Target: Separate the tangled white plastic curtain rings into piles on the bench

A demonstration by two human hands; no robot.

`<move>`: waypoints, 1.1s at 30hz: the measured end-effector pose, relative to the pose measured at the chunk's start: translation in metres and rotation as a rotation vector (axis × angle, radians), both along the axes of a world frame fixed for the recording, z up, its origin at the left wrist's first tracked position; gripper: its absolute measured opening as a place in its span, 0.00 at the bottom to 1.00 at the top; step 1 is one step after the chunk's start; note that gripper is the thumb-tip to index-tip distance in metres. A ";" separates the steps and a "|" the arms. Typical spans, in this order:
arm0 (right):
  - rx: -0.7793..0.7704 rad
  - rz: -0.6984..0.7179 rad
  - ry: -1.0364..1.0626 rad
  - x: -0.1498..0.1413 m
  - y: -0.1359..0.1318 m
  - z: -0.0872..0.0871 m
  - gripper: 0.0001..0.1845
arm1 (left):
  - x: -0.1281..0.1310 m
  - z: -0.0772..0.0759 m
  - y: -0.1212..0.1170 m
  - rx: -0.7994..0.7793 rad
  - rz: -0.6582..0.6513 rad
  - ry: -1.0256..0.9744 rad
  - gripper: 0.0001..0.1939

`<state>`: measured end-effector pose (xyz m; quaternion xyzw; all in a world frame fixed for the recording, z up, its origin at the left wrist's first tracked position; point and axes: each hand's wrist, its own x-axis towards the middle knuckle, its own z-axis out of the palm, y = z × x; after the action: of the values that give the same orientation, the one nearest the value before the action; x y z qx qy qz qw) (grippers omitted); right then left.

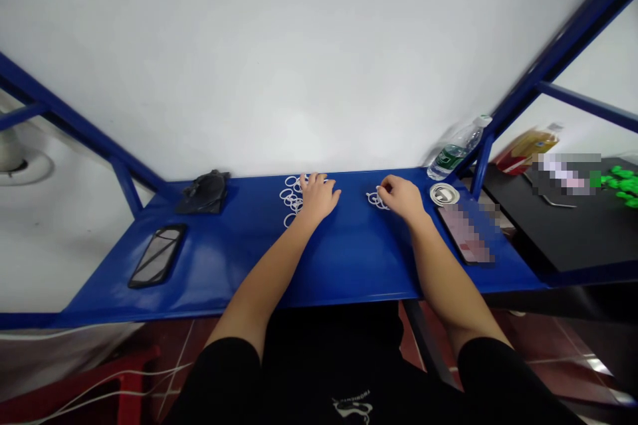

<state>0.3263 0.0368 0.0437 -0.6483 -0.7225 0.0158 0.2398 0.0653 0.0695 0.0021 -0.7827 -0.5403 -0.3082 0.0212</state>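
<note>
A loose pile of thin white rings [290, 220] lies on the blue tabletop [349, 265]. Over the right side of that pile rests my left hand [320, 194], palm down with its fingers apart, covering some of the rings. My right hand [403, 196] is closed in a pinch at a smaller cluster of white rings [373, 200]. A bit of white shows at its thumb and fingertip, seemingly part of a ring. The rest of that cluster sits under and left of the hand.
To the right are a coiled white cable [444, 194], a phone [463, 232] and a water bottle [458, 149]. On the left lie a crumpled black bag [207, 191] and a black-edged phone-shaped object [157, 255]. A white wall [309, 66] rises behind; blue frame bars [563, 46] flank the table.
</note>
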 end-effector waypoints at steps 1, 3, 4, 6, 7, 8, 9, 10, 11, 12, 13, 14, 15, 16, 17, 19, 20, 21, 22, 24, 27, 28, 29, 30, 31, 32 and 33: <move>-0.045 -0.030 -0.010 0.002 0.001 0.000 0.09 | 0.000 -0.001 0.008 -0.025 0.006 0.041 0.09; -0.086 -0.078 0.001 0.006 0.003 -0.001 0.12 | 0.002 -0.003 0.021 -0.092 0.021 0.112 0.07; -0.077 -0.096 0.024 0.006 0.003 -0.001 0.14 | 0.003 -0.004 0.025 -0.121 0.024 0.138 0.05; -0.032 -0.112 0.082 0.008 0.003 0.000 0.17 | 0.006 -0.006 0.029 -0.158 0.025 0.173 0.02; -0.013 -0.113 0.106 0.008 0.004 0.000 0.17 | 0.007 -0.006 0.029 -0.161 0.020 0.180 0.04; 0.004 -0.109 0.127 0.008 0.004 0.000 0.17 | 0.009 -0.005 0.027 -0.154 0.012 0.176 0.05; 0.019 -0.100 0.148 0.007 0.004 -0.001 0.16 | 0.011 -0.003 0.023 -0.137 0.000 0.159 0.06; 0.037 -0.081 0.171 0.006 0.004 -0.002 0.16 | 0.012 -0.001 0.019 -0.113 -0.016 0.124 0.06; 0.059 -0.047 0.196 0.004 0.003 -0.004 0.16 | 0.014 0.002 0.014 -0.089 -0.035 0.068 0.06; 0.083 0.003 0.221 0.001 0.002 -0.006 0.16 | 0.015 0.005 0.008 -0.071 -0.058 -0.007 0.06; 0.107 0.070 0.243 -0.003 0.001 -0.008 0.16 | 0.017 0.007 0.001 -0.074 -0.081 -0.099 0.06; 0.129 0.148 0.260 -0.008 -0.001 -0.010 0.18 | 0.017 0.009 -0.006 -0.101 -0.111 -0.206 0.06; 0.143 0.229 0.269 -0.014 -0.004 -0.012 0.20 | 0.018 0.010 -0.013 -0.150 -0.150 -0.326 0.07; 0.150 0.306 0.274 -0.020 -0.007 -0.015 0.22 | 0.018 0.009 -0.020 -0.209 -0.190 -0.454 0.09; 0.152 0.374 0.270 -0.027 -0.010 -0.017 0.24 | 0.017 0.008 -0.026 -0.265 -0.221 -0.580 0.12; 0.158 0.494 0.241 -0.039 -0.016 -0.021 0.25 | 0.015 0.004 -0.037 -0.349 -0.250 -0.784 0.17; 0.168 0.544 0.222 -0.043 -0.018 -0.022 0.24 | 0.014 0.002 -0.041 -0.373 -0.252 -0.850 0.19; 0.180 0.587 0.206 -0.047 -0.019 -0.023 0.21 | 0.013 0.000 -0.044 -0.387 -0.251 -0.893 0.20; 0.194 0.621 0.194 -0.050 -0.020 -0.024 0.19 | 0.012 -0.001 -0.046 -0.395 -0.250 -0.921 0.21; 0.216 0.662 0.182 -0.052 -0.020 -0.025 0.14 | 0.011 0.000 -0.047 -0.397 -0.243 -0.951 0.23; 0.220 0.711 0.182 -0.052 -0.020 -0.024 0.12 | 0.011 0.002 -0.047 -0.382 -0.224 -0.966 0.25; 0.216 0.719 0.183 -0.052 -0.020 -0.025 0.12 | 0.011 0.002 -0.048 -0.373 -0.222 -0.958 0.26; 0.214 0.715 0.185 -0.052 -0.020 -0.025 0.12 | 0.011 0.002 -0.049 -0.359 -0.220 -0.944 0.25; 0.213 0.698 0.186 -0.052 -0.020 -0.026 0.13 | 0.010 0.002 -0.050 -0.333 -0.217 -0.926 0.24; 0.214 0.667 0.188 -0.052 -0.021 -0.027 0.13 | 0.010 0.001 -0.051 -0.294 -0.212 -0.902 0.21; 0.215 0.629 0.192 -0.051 -0.021 -0.028 0.13 | 0.010 0.000 -0.053 -0.242 -0.212 -0.865 0.18; 0.216 0.590 0.199 -0.051 -0.021 -0.029 0.13 | 0.009 -0.001 -0.054 -0.185 -0.222 -0.813 0.15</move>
<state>0.2751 0.0160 0.0152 -0.3773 -0.8497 0.0712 0.3615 0.0745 0.0155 0.0015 -0.6498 -0.4424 -0.5422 -0.2968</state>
